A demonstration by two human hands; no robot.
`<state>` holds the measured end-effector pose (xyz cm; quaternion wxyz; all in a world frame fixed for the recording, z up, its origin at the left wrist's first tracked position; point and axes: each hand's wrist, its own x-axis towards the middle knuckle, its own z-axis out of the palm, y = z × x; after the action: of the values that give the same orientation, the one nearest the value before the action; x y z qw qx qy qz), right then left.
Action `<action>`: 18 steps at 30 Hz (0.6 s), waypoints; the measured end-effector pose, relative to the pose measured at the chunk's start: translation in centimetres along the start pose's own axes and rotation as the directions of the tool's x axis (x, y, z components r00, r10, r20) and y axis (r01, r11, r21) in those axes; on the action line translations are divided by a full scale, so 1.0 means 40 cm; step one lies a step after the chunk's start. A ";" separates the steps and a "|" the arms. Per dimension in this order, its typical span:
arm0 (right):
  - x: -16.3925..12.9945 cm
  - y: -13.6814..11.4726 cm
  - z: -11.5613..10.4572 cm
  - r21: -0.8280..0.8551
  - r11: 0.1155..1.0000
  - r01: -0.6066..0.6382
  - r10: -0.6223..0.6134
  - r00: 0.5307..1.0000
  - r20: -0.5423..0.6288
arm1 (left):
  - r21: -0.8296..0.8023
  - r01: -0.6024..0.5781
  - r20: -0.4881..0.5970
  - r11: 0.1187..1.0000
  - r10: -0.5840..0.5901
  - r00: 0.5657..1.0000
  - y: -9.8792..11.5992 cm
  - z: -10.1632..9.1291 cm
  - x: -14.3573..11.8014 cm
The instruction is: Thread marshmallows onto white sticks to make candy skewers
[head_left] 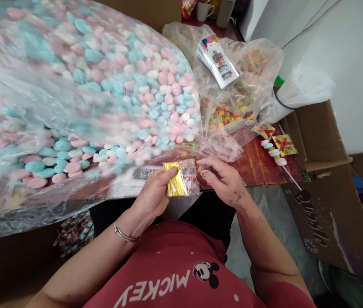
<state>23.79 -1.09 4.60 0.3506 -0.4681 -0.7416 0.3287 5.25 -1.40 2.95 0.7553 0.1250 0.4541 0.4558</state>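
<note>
Huge clear bag of pastel marshmallows (pixel 81 85) fills 10 o'clock, slumped on wooden table (pixel 258 164). Jelly-sweet bag (pixel 232 107) at 1 o'clock. Packet of gold twist ties (pixel 181 177) centre, pinched by left hand (pixel 154 192); right hand (pixel 221 179) fingertips at its edge, likely steadying it.

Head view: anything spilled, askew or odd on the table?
Nothing spilled. The candy bag sags over the table's near edge. One finished skewer lies loose. Both hands, left hand and right hand, hold a twist-tie packet.
</note>
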 end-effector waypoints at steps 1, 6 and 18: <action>-0.007 -0.002 0.004 0.001 1.000 -0.004 0.004 1.000 0.021 | -0.002 -0.013 -0.010 1.000 0.013 1.000 0.002 0.000 0.001; -0.029 -0.016 0.036 0.121 0.980 -0.161 0.156 0.987 0.051 | -0.044 -0.086 -0.029 0.995 0.084 0.996 0.003 0.001 0.003; -0.018 0.016 0.078 0.524 0.738 -0.425 0.443 0.891 0.098 | -0.067 -0.162 0.052 0.984 0.166 0.985 -0.005 -0.010 0.007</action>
<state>21.73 -2.04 2.23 0.3922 -0.5173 -0.4853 0.5857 5.09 -1.38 2.47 0.7315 0.1512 0.4058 0.5266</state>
